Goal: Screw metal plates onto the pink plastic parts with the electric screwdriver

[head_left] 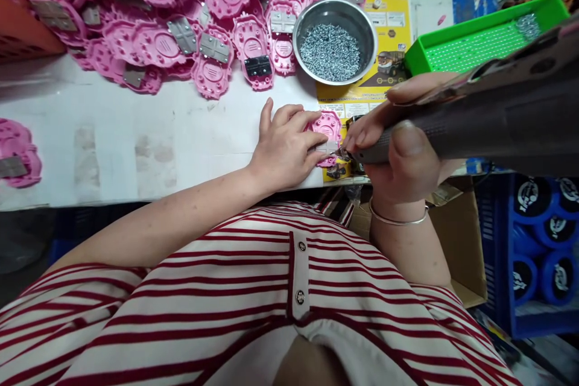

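My left hand (286, 146) lies at the table's front edge, its fingertips closed on a pink plastic shell (330, 124) and holding it against the table. A grey plate (326, 147) covers the shell's near end, partly hidden by my fingers. My right hand (409, 160) is wrapped around a dark electric screwdriver (488, 114), which lies almost level and comes in from the right. Its bit (342, 153) points left and reaches the plate's right side. Whether a screw sits under the tip is too small to tell.
Beyond my hands stands a steel bowl (371, 42) of small screws (330, 51). A heap of pink shells (158, 42) covers the back left; another shell (18, 148) lies far left. A green tray (416, 60) is at the right. Below it, a blue crate (500, 253) stands beside a cardboard box (461, 235).
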Demonstrator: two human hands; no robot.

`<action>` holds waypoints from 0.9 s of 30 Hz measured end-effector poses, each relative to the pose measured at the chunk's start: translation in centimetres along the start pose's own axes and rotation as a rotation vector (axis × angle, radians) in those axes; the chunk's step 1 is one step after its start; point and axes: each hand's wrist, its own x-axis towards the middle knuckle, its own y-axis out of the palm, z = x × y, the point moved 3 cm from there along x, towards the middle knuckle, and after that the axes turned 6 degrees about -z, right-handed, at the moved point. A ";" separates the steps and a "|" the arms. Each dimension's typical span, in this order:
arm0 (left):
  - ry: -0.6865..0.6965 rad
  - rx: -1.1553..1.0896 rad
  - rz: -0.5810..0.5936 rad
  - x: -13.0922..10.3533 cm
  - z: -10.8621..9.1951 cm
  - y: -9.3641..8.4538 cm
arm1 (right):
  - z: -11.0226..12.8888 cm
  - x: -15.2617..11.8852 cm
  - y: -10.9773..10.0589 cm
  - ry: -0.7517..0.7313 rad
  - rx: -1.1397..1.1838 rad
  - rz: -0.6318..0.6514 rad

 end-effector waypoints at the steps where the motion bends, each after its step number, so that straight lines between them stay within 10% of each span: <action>1: -0.001 0.002 0.002 0.0 0.0 0.0 | -0.3 0.0 0.0 -0.031 0.000 -0.019; 8: 0.002 0.004 0.015 0.1 0.0 0.1 | -1.8 0.6 0.4 -0.128 0.000 -0.055; 11: 0.007 -0.005 0.011 0.0 0.1 0.2 | 0.8 1.2 0.3 -0.177 0.143 0.020; 17: 0.036 -0.024 -0.032 -0.4 0.1 0.4 | 5.7 1.8 -2.9 -0.136 0.092 -0.290; 27: 0.090 0.014 -0.044 -0.8 -0.5 0.5 | 2.8 0.7 -5.6 -0.283 0.030 -0.390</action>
